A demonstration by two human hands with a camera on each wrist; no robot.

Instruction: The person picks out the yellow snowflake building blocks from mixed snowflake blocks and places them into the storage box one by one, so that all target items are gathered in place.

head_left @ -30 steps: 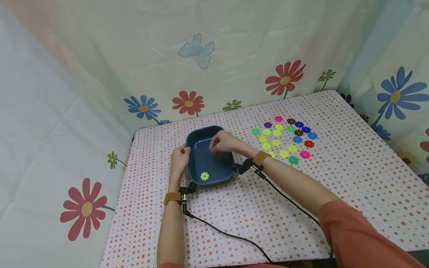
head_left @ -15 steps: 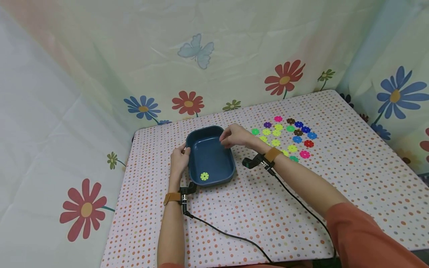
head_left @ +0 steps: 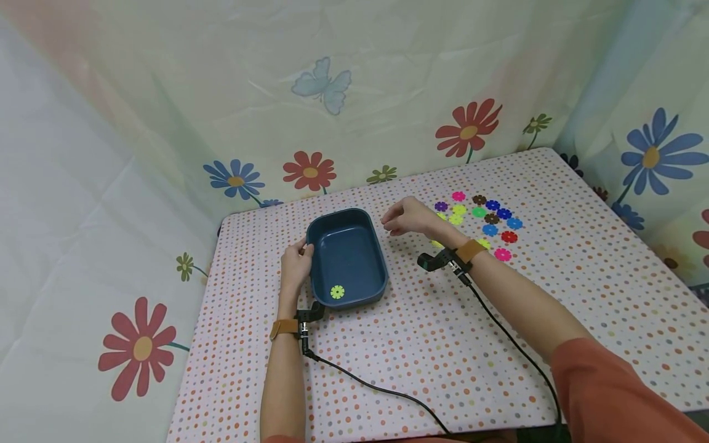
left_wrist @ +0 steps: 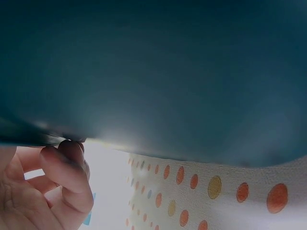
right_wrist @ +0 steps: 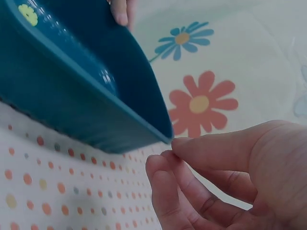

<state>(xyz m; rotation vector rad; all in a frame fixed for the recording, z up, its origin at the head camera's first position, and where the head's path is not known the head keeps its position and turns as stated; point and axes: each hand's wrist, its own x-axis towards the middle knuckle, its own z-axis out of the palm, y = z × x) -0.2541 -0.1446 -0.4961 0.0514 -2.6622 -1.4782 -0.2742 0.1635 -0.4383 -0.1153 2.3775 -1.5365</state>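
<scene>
Left hand (head_left: 296,267) grips the tray (head_left: 348,261), likely steadying it; right hand (head_left: 412,217) hangs loose, seemingly empty; discs (head_left: 479,212) rightward would need pinching.

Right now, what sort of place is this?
Probably a small staged tabletop recording booth: flower-print backdrop hung behind and on both sides, polka-dot table cover, and a cabled device, likely a camera, strapped to each wrist.
</scene>
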